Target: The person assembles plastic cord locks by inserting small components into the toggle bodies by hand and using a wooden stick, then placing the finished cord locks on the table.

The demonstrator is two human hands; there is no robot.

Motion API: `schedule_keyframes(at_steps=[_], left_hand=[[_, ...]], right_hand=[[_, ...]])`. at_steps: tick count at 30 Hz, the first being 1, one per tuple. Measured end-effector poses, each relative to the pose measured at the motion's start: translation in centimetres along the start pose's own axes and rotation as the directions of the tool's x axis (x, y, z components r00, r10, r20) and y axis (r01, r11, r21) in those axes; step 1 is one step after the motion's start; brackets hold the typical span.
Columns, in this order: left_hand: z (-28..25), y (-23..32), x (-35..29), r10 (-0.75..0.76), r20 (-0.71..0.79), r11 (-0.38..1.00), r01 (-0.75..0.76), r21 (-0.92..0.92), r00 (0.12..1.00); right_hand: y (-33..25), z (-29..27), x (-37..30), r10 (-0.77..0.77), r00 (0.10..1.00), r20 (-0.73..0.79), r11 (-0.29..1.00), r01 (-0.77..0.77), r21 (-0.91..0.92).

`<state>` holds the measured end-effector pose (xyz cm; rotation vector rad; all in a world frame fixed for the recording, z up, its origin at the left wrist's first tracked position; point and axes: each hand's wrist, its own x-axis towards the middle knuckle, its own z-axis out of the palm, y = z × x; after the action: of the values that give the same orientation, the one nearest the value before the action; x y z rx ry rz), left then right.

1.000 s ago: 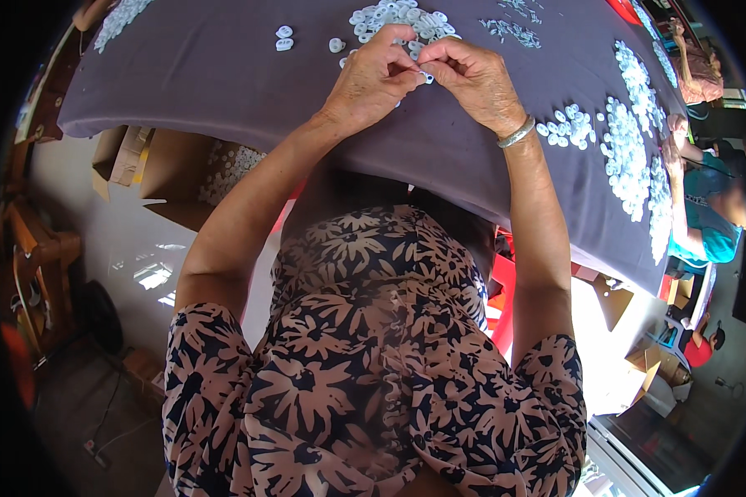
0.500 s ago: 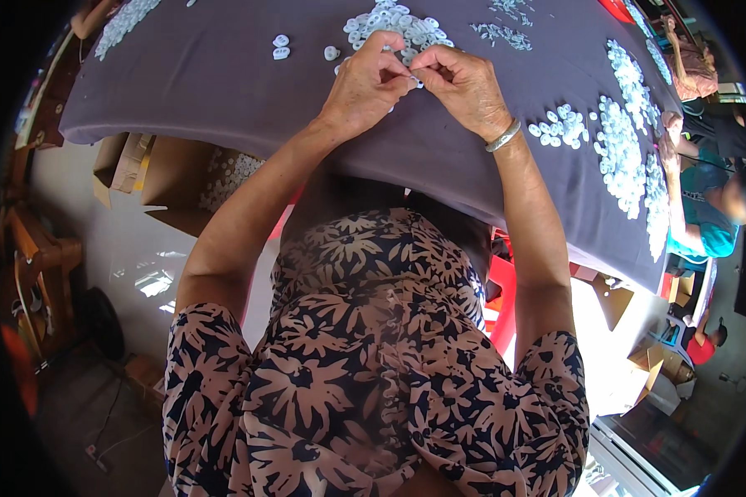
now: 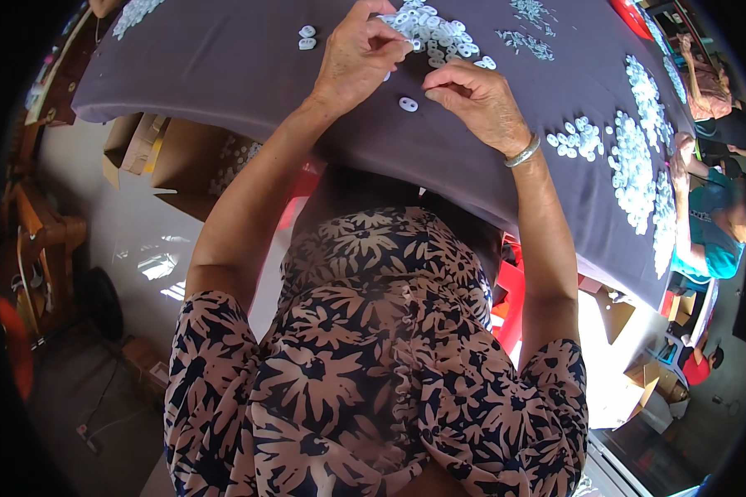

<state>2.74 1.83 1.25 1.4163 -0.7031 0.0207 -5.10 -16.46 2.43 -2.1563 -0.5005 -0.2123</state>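
My left hand (image 3: 358,58) is closed in a pinch at the near edge of a pile of small white plastic pieces (image 3: 448,37). A small white piece (image 3: 414,45) shows at its fingertips. My right hand (image 3: 479,101), with a bracelet at the wrist, hovers just right of and nearer than the left, thumb and forefinger pressed together. Whatever it may hold is too small to make out. Between and below the hands, a white oval piece with two holes (image 3: 408,104) lies alone on the dark tablecloth (image 3: 224,74).
Two similar white pieces (image 3: 307,38) lie left of the pile. Tiny metallic-looking parts (image 3: 526,43) are scattered behind right. More white pieces (image 3: 634,166) spread along the right side, beside a co-worker in a teal top (image 3: 709,224). An open cardboard box (image 3: 186,157) stands below the table's left edge.
My hands have come apart; the right has moved right and down, the left slightly up. An oval white piece now shows on the cloth between them. The whole view has shifted a little.
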Motion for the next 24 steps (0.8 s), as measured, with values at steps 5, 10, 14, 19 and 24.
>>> schedule_keyframes(at_steps=[5,10,14,19,24], left_hand=[[-0.3,-1.7,0.9,0.225,0.007,0.967,-0.222,-0.127,0.974],[-0.2,-2.8,0.7,0.486,-0.001,0.856,-0.477,-0.199,0.874],[0.0,-2.4,0.3,0.281,-0.033,0.959,-0.282,-0.038,0.959],[0.0,-3.2,0.3,0.485,0.004,0.865,-0.479,-0.15,0.874],[0.6,-3.9,0.5,0.591,0.089,0.804,-0.577,-0.144,0.802]], right_hand=[[-0.9,1.2,0.2,-0.061,0.997,0.051,0.989,0.067,-0.136],[-0.8,1.8,0.1,-0.124,0.99,0.066,0.967,0.135,-0.214],[-0.9,2.2,0.3,-0.239,0.968,0.08,0.907,0.252,-0.336],[0.6,2.3,0.1,-0.269,0.963,-0.026,0.868,0.231,-0.439],[2.2,-0.4,0.5,0.263,0.957,-0.122,0.903,-0.2,0.379]])
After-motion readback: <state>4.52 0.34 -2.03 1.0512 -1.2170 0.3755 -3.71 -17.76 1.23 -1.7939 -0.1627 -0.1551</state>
